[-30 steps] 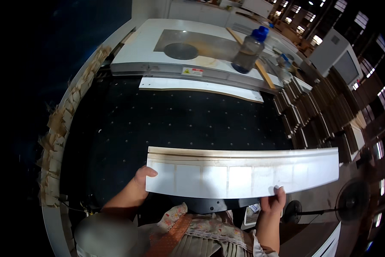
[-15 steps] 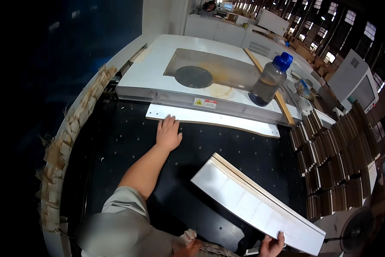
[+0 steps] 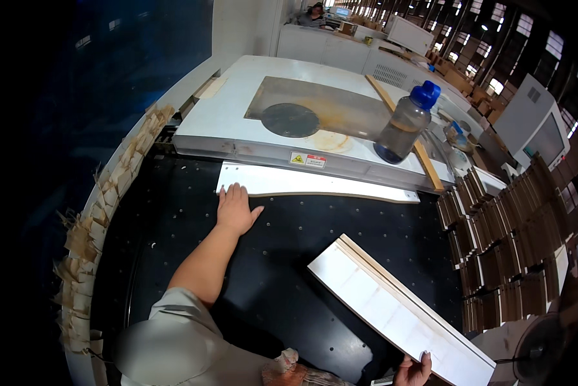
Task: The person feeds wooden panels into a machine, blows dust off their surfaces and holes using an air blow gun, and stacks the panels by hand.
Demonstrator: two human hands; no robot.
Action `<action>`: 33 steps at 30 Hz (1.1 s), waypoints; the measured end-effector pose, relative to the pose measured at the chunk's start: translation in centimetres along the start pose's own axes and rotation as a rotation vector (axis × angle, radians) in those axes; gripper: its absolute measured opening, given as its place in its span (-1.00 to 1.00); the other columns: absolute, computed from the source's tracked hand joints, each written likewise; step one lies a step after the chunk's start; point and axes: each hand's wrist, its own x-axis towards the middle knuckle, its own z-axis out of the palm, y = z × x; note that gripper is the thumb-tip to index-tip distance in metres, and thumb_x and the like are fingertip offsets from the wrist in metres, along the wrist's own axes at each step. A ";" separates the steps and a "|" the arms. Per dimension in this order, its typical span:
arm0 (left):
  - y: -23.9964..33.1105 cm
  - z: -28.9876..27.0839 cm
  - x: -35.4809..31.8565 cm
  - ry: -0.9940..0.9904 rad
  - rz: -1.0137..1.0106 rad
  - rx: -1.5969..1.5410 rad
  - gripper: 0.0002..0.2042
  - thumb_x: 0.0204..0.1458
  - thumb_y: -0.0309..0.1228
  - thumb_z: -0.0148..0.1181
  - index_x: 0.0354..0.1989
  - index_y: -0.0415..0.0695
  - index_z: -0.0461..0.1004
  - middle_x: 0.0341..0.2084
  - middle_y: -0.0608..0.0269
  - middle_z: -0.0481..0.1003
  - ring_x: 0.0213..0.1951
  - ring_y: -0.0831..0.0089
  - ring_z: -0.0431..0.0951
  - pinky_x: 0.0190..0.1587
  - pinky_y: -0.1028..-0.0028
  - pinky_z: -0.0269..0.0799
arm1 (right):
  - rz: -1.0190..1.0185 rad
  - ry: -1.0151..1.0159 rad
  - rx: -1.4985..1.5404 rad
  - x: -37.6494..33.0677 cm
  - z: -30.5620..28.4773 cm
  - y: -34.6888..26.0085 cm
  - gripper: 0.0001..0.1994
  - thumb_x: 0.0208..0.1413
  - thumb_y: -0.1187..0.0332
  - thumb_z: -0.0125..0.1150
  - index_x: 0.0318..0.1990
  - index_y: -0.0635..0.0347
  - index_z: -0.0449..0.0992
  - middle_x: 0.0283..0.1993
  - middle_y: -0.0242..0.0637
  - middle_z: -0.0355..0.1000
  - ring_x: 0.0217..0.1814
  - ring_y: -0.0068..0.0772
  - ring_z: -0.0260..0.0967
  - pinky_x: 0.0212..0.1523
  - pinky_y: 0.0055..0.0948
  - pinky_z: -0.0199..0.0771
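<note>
- My right hand (image 3: 414, 372) pinches the grooved white board (image 3: 385, 302) by its near long edge, thumb on top, other fingers hidden beneath, probably to bear its weight.
- That board slants over the tabletop's (image 3: 276, 257) near right part, long axis pointing far-left, groove along its farther side.
- My left hand (image 3: 237, 215), outstretched and gripping nothing, touches the white strip's (image 3: 321, 184) left end, perhaps steadying it.
- The strip lies along the tabletop's far edge, long axis left to right.

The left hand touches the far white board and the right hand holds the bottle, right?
Not quite: in the head view, the right hand holds a grooved white board, not the bottle. The left hand does touch the far white board.
</note>
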 end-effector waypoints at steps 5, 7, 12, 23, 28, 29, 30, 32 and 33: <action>1.0 -2.9 -6.4 -0.078 0.043 -0.052 -0.26 0.02 0.12 -0.01 0.15 -0.33 0.21 0.16 -0.07 0.20 0.24 0.11 0.14 0.30 -0.01 -0.19 | -0.060 0.012 -0.017 -0.1 0.3 -0.9 -0.61 0.17 0.51 -0.02 0.11 0.55 0.15 0.07 0.06 0.29 0.11 -0.20 0.24 0.16 -0.28 0.20; 1.5 -4.5 -6.7 -0.099 0.032 -0.074 -0.27 0.01 0.12 0.00 0.13 -0.33 0.22 0.15 -0.07 0.21 0.23 0.11 0.16 0.28 -0.07 -0.17 | -0.072 0.016 -0.023 -0.3 0.1 -1.3 -0.61 0.18 0.50 -0.02 0.11 0.55 0.15 0.07 0.07 0.29 0.12 -0.19 0.24 0.16 -0.28 0.19; 2.3 -3.0 -1.0 0.013 -0.068 -0.163 -0.31 0.01 0.04 0.07 0.17 -0.26 0.18 0.21 -0.05 0.12 0.31 0.08 -0.02 0.26 -0.11 -0.15 | -0.102 0.027 -0.050 -1.0 -0.4 -2.8 -0.60 0.18 0.48 -0.02 0.12 0.56 0.15 0.07 0.07 0.29 0.12 -0.19 0.24 0.16 -0.27 0.19; 2.6 -0.1 2.0 -0.054 -0.222 -0.275 -0.40 0.00 0.01 0.06 0.13 -0.15 0.26 0.09 0.14 0.28 0.23 0.25 0.13 0.31 0.02 -0.22 | -0.136 -0.021 -0.420 -4.2 5.7 -8.6 -0.60 0.17 0.41 0.02 0.10 0.50 0.22 0.02 0.11 0.33 0.09 -0.05 0.27 0.17 -0.19 0.18; 1.3 -1.6 -5.1 -0.030 -0.070 -0.293 -0.40 -0.05 0.01 0.13 0.08 -0.15 0.31 -0.01 0.11 0.32 0.15 0.21 0.21 0.29 0.02 -0.16 | 0.144 0.024 0.766 2.7 8.0 -3.6 -0.48 0.00 0.52 0.10 0.17 0.36 0.16 0.16 -0.03 0.25 0.21 -0.07 0.20 0.22 -0.03 0.23; 1.4 -2.1 -6.7 -0.044 -0.029 -0.293 -0.40 -0.06 0.01 0.13 0.09 -0.15 0.31 -0.01 0.10 0.31 0.14 0.19 0.21 0.29 0.02 -0.15 | 0.144 -0.042 0.759 3.2 9.3 -3.7 -0.48 0.02 0.51 0.09 0.18 0.31 0.16 0.16 -0.04 0.25 0.20 -0.05 0.22 0.15 -0.03 0.34; 1.4 -2.9 -8.6 -0.079 0.006 -0.287 -0.38 -0.06 0.02 0.13 0.10 -0.15 0.30 -0.01 0.09 0.31 0.14 0.19 0.21 0.28 0.02 -0.13 | 0.172 -0.105 0.762 3.7 10.6 -3.6 -0.48 0.03 0.51 0.09 0.18 0.32 0.16 0.16 -0.04 0.25 0.21 -0.05 0.22 0.16 -0.01 0.33; 1.2 -3.3 -12.9 -0.064 0.094 -0.239 -0.35 -0.07 0.06 0.12 0.11 -0.15 0.28 -0.03 0.09 0.31 0.12 0.19 0.23 0.27 0.01 -0.09 | 0.210 -0.219 0.759 4.5 14.0 -3.6 -0.51 0.05 0.51 0.08 0.17 0.33 0.17 0.16 -0.04 0.24 0.20 -0.03 0.21 0.16 0.02 0.32; 1.1 -4.1 -15.5 -0.012 0.127 -0.243 -0.39 -0.09 -0.01 0.19 0.06 -0.18 0.31 -0.06 0.08 0.31 0.10 0.17 0.25 0.24 -0.02 -0.04 | 0.227 -0.277 0.754 4.7 16.2 -3.6 -0.53 0.06 0.50 0.08 0.15 0.34 0.18 0.15 -0.03 0.24 0.20 -0.03 0.22 0.14 0.04 0.33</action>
